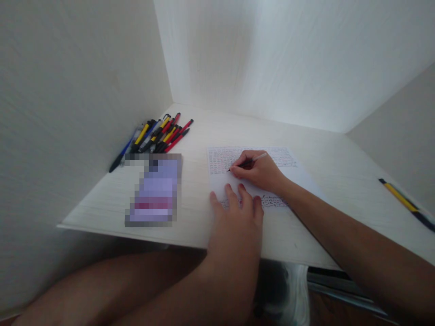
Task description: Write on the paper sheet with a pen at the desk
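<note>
A: Step in hand?

B: Writing, I'd say. The right hand (260,172) is curled around a pen (247,162), tip pressing on the sheet of paper (295,174), which is lying a bit right of the middle of the bench (112,203). Rows of red writing are filling the top of the sheet, one more line is showing near its bottom edge, and the band between is looking blank.

A: Left one?

B: The left hand (236,213) is lying flat, fingers (232,192) spread wide, holding nothing, just pressing down the sheet's lower left part near the front edge of the bench.

A: Next move calls for what?

B: My guess: keeping the sheet pinned and the tip running along the same row, a light small-wrist motion. The line is tiny, so it needs steady pressure.

A: Anything else around?

B: A pile of pens (159,133) is sitting at the back left corner, red, yellow and black barrels, touching each other, and one blue pen (121,156) is sticking out toward the left edge. A blurred-out rectangular thing (154,190) is lying between that pile and the front edge, apart from the sheet. Two more pens (406,203) are resting near the right edge, well apart from the hands.

A: Is the writing readable?

B: No, too small.
</note>
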The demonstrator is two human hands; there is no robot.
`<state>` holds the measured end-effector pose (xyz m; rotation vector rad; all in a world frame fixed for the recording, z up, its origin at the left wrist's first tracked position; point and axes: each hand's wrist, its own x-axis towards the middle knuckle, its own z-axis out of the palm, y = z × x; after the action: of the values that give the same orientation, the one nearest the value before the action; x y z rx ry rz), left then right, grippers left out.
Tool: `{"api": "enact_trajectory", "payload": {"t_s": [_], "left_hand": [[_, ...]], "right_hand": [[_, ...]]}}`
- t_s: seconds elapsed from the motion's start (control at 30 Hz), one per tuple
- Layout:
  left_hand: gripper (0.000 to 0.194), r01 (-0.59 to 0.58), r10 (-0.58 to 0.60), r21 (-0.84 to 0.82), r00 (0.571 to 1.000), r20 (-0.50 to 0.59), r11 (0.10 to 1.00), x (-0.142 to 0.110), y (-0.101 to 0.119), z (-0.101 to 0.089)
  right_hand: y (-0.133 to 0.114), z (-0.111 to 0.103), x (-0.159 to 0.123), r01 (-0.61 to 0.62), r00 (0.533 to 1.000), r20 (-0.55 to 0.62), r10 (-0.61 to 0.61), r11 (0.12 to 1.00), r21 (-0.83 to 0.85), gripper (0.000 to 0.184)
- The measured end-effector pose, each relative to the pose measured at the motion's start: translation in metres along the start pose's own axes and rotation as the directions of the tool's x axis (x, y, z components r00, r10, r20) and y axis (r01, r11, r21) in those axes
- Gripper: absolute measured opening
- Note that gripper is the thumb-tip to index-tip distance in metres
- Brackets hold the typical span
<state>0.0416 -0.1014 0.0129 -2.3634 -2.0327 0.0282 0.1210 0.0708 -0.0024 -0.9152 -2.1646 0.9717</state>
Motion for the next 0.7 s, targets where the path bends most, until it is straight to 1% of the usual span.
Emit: {"api": "enact_trajectory", "payload": {"t_s": [0.27,0.5,0.7], "left_hand": [[0.05,-0.004,0.004,-0.009,1.0,-0.016,1.0,0.0011,-0.0011,0.0013],[0.05,-0.009,0.009,0.005,1.0,-0.012,1.0,0.0004,-0.0014,0.0014],[0.05,-0.001,0.002,0.004,0.999,-0.039,1.0,0.0008,-0.0014,0.0024]], "right_hand": [[-0.0018,-0.0005,-0.0001,0.021,1.0,-0.002,-0.021,1.0,-0.016,0.014],[0.0011,-0.0013,0.0005,0.055,0.998,0.025,-0.054,0.998,-0.028,0.012],[0.0012,-0.0014,0.0005,0.055,0.998,0.015,-0.054,0.998,-0.033,0.012]]}}
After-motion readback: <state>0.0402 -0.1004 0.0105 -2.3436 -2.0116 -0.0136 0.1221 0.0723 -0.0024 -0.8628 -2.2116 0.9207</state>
